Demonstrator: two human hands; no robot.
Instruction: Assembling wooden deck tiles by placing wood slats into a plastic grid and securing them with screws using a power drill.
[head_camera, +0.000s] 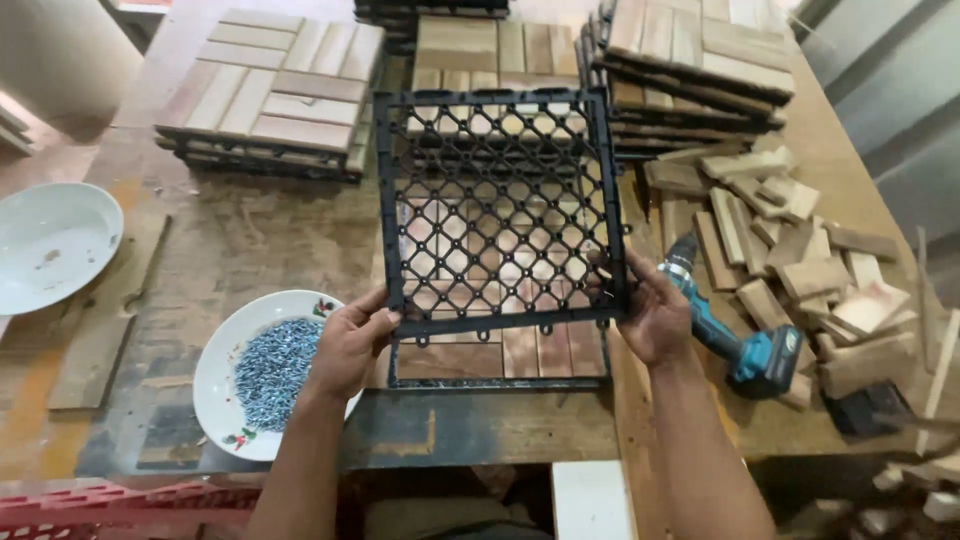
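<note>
A worn wooden table (250, 240), stained and scuffed, carries everything. At its near left stands a white plate (215, 385) heaped with small metal screws (272, 370); farther left lies an empty white plate (50, 240). Stacks of wooden deck tiles (270, 95) sit along the far side, one more tile lying at the middle near edge. To the right lies a teal cordless drill (735, 335), beside a loose pile of short wood slats (800, 250).
</note>
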